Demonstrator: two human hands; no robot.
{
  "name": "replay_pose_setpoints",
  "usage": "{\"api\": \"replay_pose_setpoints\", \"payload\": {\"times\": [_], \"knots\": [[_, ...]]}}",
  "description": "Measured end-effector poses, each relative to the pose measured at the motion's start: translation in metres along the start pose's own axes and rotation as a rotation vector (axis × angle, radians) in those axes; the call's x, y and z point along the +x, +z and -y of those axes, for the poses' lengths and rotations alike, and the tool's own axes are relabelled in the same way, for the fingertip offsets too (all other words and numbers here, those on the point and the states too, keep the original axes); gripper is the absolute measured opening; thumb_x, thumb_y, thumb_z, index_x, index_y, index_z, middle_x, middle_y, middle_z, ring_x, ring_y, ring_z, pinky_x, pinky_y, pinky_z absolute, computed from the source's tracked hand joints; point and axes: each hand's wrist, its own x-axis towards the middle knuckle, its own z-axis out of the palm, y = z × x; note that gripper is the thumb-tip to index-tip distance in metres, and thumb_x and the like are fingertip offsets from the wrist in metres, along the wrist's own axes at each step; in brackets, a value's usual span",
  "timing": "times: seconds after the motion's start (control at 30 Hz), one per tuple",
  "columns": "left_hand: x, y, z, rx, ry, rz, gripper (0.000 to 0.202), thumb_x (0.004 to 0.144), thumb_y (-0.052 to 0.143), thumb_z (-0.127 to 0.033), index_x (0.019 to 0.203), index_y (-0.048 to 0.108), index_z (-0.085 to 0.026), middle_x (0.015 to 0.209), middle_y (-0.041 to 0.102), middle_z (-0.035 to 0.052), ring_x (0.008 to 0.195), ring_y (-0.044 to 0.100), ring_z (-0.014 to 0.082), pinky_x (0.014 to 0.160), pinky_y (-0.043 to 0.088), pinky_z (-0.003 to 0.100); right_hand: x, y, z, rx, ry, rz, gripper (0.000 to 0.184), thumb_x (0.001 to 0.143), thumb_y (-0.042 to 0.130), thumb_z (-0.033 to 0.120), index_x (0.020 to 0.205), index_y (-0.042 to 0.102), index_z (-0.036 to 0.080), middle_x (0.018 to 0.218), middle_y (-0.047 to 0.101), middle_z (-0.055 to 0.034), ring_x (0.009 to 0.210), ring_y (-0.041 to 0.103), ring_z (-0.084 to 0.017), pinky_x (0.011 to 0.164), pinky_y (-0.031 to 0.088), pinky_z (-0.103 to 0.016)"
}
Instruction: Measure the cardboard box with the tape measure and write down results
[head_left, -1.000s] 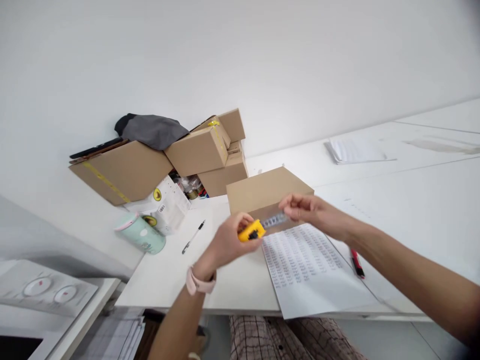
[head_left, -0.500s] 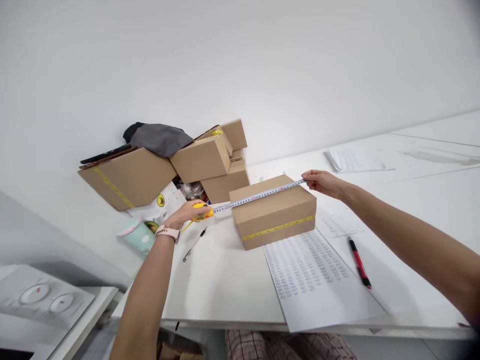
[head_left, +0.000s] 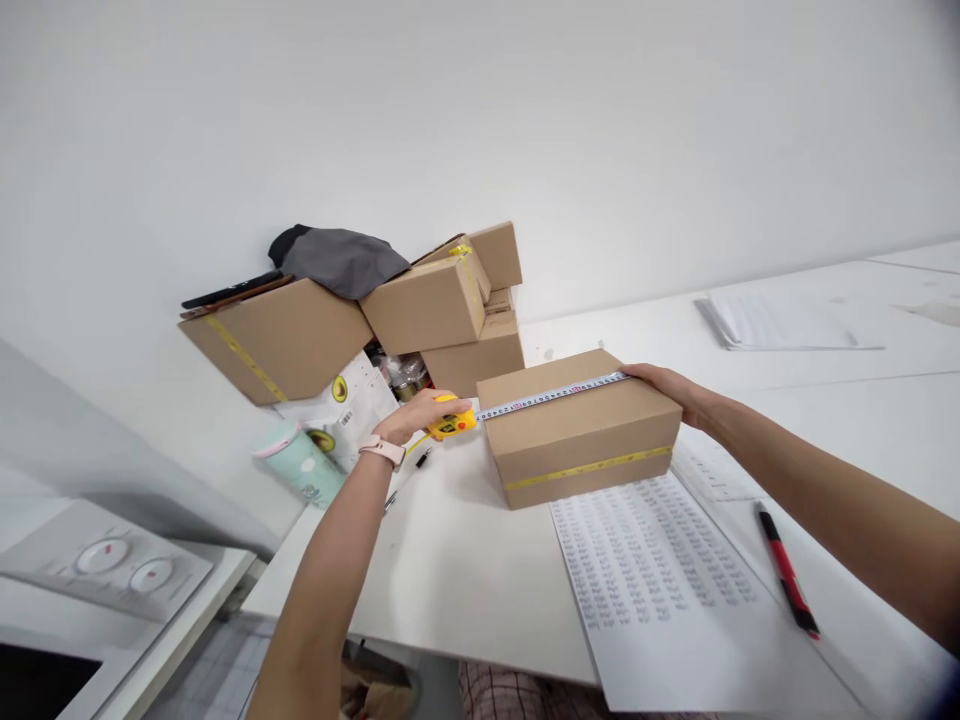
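Observation:
A closed cardboard box (head_left: 592,432) with yellow tape along its front side lies on the white table. My left hand (head_left: 415,414) is closed around a yellow tape measure (head_left: 453,418), just off the box's left edge. From its case the white blade (head_left: 546,399) runs out across the box top to the right edge. There my right hand (head_left: 670,388) pinches the blade's end against the box, its fingertips partly hidden. Below the left hand lies a pen (head_left: 424,458), partly covered by the wrist.
Cardboard boxes (head_left: 424,308) are stacked at the back left, with a grey cloth (head_left: 341,262) on top. A printed sheet (head_left: 660,575) lies before the box, a red and black pen (head_left: 786,570) beside it. Papers (head_left: 780,322) lie at the back right. A mint pouch (head_left: 300,465) is at the left.
My right hand has brought the blade's end back to the box's right edge and lowered onto it. The tape case has moved closer to the box, leaving less blade out. The view has shifted.

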Motion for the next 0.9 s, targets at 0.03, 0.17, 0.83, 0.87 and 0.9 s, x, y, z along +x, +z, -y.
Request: {"api": "replay_pose_setpoints", "payload": {"times": [0.03,0.17,0.83,0.87,0.9], "knots": [[0.003,0.002,-0.003,-0.002,0.006,0.008,0.053,0.071,0.073,-0.070,0.081,0.069,-0.018,0.084,0.065,0.0032,0.077,0.062,0.0191,0.056,0.052,0.026,0.000,0.000,0.001,0.007,0.079,0.031,0.036,0.085,0.069,0.051,0.088,0.072,0.015,0.077,0.075,-0.0142,0.061,0.068,-0.025,0.049,0.052,-0.033],[0.008,0.006,-0.010,-0.011,0.005,0.024,0.053,0.071,0.074,-0.069,0.081,0.069,-0.018,0.083,0.065,0.0041,0.076,0.062,0.0199,0.055,0.052,0.027,0.002,-0.002,0.002,0.035,0.211,0.052,0.039,0.085,0.069,0.053,0.096,0.072,0.015,0.083,0.076,-0.0142,0.065,0.068,-0.024,0.051,0.050,-0.033],[-0.124,0.186,-0.025,-1.045,-0.127,0.461,0.068,0.057,0.093,-0.040,0.112,0.060,-0.018,0.093,0.071,0.0076,0.076,0.067,0.0164,0.074,0.053,0.029,0.024,0.015,0.050,-0.243,-0.226,0.175,0.036,0.080,0.076,0.057,0.076,0.065,0.023,0.083,0.070,-0.0037,0.078,0.061,-0.019,0.076,0.050,-0.035],[-0.127,0.209,-0.028,-1.159,-0.142,0.507,0.070,0.055,0.094,-0.037,0.112,0.058,-0.019,0.092,0.072,0.0085,0.076,0.068,0.0174,0.076,0.053,0.031,0.028,0.024,0.054,-0.318,-0.226,0.252,0.037,0.081,0.075,0.059,0.079,0.066,0.023,0.083,0.069,-0.0040,0.076,0.060,-0.019,0.074,0.049,-0.034],[-0.127,0.229,-0.033,-1.253,-0.110,0.520,0.073,0.054,0.095,-0.038,0.113,0.057,-0.019,0.086,0.072,0.0082,0.074,0.069,0.0183,0.076,0.051,0.031,0.032,0.033,0.058,-0.389,-0.231,0.306,0.038,0.083,0.072,0.060,0.081,0.066,0.023,0.083,0.069,-0.0043,0.075,0.059,-0.019,0.072,0.049,-0.034]]}}
